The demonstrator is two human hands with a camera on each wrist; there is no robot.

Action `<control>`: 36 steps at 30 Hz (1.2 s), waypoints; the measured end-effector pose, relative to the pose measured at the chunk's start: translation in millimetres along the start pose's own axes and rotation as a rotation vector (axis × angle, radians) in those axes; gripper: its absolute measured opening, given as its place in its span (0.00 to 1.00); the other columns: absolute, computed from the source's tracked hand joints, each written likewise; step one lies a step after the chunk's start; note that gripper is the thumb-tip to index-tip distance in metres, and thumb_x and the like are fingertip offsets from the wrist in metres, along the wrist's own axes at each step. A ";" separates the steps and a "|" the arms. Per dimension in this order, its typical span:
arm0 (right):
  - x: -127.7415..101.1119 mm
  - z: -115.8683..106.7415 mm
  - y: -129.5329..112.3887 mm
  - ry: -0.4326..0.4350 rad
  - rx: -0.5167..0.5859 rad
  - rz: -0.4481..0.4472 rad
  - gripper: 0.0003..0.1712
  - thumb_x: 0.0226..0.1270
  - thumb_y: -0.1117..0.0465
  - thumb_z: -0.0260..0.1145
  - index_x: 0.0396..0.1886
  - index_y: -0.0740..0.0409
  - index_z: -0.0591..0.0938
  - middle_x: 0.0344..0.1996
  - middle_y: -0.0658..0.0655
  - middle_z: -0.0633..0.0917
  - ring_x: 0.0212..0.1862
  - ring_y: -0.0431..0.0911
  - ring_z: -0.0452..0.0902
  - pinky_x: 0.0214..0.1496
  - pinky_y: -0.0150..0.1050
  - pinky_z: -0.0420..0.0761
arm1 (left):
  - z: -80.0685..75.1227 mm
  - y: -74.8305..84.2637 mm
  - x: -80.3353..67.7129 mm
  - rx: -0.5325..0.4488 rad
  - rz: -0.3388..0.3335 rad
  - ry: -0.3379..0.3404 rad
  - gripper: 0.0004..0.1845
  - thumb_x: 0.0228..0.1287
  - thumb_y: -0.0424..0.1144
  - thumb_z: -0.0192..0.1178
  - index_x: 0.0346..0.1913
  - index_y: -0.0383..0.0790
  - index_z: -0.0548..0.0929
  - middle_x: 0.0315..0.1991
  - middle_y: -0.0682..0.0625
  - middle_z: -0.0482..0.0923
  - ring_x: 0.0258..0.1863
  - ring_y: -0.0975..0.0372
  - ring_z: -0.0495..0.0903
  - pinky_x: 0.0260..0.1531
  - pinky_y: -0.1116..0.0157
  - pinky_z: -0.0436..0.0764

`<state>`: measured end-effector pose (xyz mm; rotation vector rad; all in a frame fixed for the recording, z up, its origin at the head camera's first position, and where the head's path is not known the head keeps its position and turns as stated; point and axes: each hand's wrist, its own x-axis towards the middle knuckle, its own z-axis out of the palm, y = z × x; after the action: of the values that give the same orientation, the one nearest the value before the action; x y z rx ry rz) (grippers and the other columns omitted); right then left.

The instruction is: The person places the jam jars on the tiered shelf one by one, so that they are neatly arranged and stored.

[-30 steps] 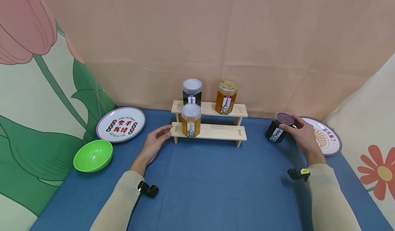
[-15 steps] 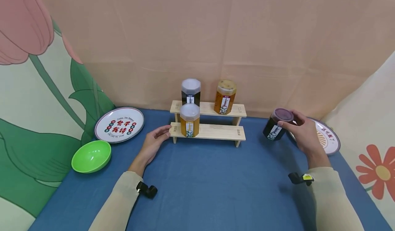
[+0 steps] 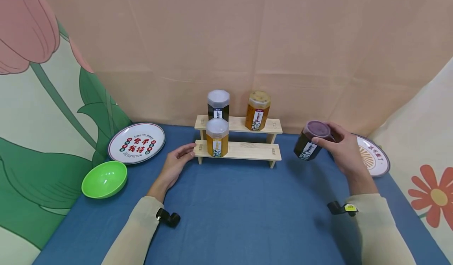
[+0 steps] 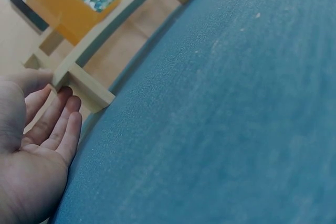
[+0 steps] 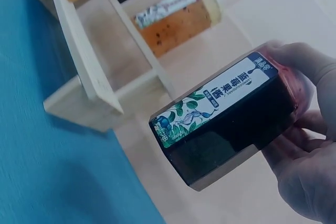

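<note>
My right hand (image 3: 348,153) grips a dark jam jar (image 3: 307,140) near its purple-looking lid. The jar tilts above the blue cloth, right of the wooden two-step stand (image 3: 253,151). In the right wrist view its label (image 5: 215,98) shows blueberries and leaves. My left hand (image 3: 174,166) holds the left end of the lower step, thumb and fingers about its corner. On that step stands a yellow jar (image 3: 217,141) with a whitish lid. Behind it on the upper step are a dark jar (image 3: 218,100), partly hidden, and an amber jar (image 3: 258,113).
At the left lie a white plate (image 3: 118,144) with red characters and a green bowl (image 3: 104,178). A second plate (image 3: 380,159) with a fan pattern lies at the right, partly behind my right hand. A beige backdrop (image 3: 170,45) rises behind the blue-covered table (image 3: 240,214).
My right hand has lifted the dark jam jar off the cloth and moved it left toward the stand, tilting it. My left hand stays at the stand's end.
</note>
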<state>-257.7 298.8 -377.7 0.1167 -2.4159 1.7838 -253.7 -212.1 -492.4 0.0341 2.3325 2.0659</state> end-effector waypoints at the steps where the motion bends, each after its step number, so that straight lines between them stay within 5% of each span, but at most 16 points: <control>1: -0.6 2.6 -1.6 -0.002 0.017 -0.013 0.36 0.65 0.59 0.76 0.72 0.50 0.74 0.57 0.41 0.80 0.61 0.38 0.72 0.54 0.16 0.76 | 0.0 0.2 -0.1 0.000 -0.003 0.001 0.23 0.77 0.41 0.60 0.70 0.44 0.77 0.68 0.45 0.76 0.60 0.65 0.77 0.63 0.67 0.80; 8: -4.9 20.5 -7.0 -0.057 0.101 -0.102 0.36 0.64 0.65 0.75 0.72 0.56 0.75 0.57 0.43 0.82 0.59 0.38 0.76 0.55 0.19 0.78 | 0.2 0.8 0.6 0.001 0.000 0.000 0.22 0.77 0.41 0.60 0.70 0.44 0.77 0.69 0.45 0.76 0.60 0.64 0.77 0.64 0.65 0.80; 36: 7.8 103.5 -5.8 -0.208 0.111 -0.082 0.38 0.65 0.60 0.76 0.74 0.53 0.73 0.63 0.52 0.79 0.63 0.45 0.74 0.61 0.25 0.79 | -0.2 -0.3 -0.4 -0.007 0.012 -0.005 0.22 0.77 0.41 0.60 0.70 0.43 0.77 0.68 0.45 0.76 0.60 0.65 0.77 0.60 0.70 0.81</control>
<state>-271.1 198.4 -401.0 0.4266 -2.4046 1.9552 -253.3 -212.3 -492.7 0.0537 2.3275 2.0770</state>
